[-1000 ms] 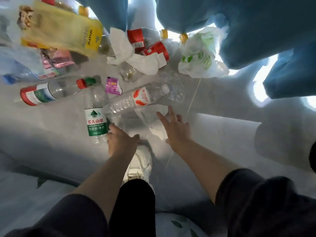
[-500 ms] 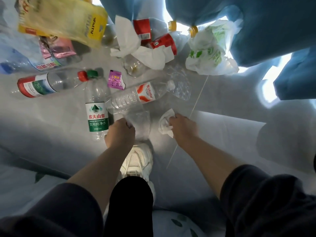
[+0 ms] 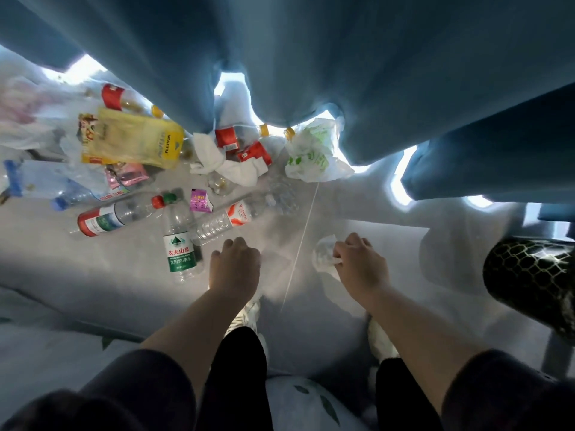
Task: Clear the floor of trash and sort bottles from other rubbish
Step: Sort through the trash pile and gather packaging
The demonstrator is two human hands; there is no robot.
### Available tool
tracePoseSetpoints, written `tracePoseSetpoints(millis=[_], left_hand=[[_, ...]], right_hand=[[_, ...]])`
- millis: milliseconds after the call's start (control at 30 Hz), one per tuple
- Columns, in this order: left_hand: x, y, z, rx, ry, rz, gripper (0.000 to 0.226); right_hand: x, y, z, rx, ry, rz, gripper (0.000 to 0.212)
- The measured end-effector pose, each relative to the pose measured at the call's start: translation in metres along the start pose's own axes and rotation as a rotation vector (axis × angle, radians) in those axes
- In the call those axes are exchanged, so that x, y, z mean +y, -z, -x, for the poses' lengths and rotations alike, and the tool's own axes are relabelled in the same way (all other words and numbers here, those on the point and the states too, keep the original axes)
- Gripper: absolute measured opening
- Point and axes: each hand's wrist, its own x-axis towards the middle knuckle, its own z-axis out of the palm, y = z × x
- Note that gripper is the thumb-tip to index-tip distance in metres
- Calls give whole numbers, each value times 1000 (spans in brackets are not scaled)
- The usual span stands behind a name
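Pinching the crumpled tissue (image 3: pixel 325 256) in the right hand (image 3: pixel 361 264), now carrying it rightward, away from the green-label bottle (image 3: pixel 179 244) on the floor (image 3: pixel 77 269); keeping the left hand (image 3: pixel 235 265) curled, not showing whether holding anything.

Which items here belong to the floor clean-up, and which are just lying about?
Job: green-label bottle, red-label bottle, orange-label bottle, yellow bag, purple sachet, tissue gripped by the right hand.
Lying about: curtain, shoe, black patterned object.
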Motion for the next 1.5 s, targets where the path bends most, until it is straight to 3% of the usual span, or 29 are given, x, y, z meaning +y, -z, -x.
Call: tracePoseSetpoints(millis=[100, 333, 533, 667, 767, 967, 1200, 1333, 1500], left_hand=[[14, -3, -34, -7, -128, -193, 20], [48, -60, -128, 6, -212, -415, 15], [44, -84, -164, 70, -253, -611, 40], [41, -60, -149, 162, -315, -508, 45], [42, -36, -124, 213, -342, -279, 47], [51, 33, -45, 353, -167, 254, 19], [77, 110, 20, 400, -99, 336, 10], [110, 137, 46, 382, -108, 349, 23], [172, 154, 75, 314, -163, 290, 23]], right_hand=[[13, -2, -13, 13, -14, 1, 16], [50, -56, -68, 7, 27, -63, 17], [79, -92, -79, -16, 47, -147, 14], [85, -82, -67, 2, 5, -127, 15], [77, -53, -55, 49, -14, -124, 16], [64, 25, -10, 132, -90, -157, 16], [59, 102, 55, 129, -85, -185, 17], [72, 136, 90, 164, -71, -204, 18], [115, 168, 134, 222, -94, -236, 22]])
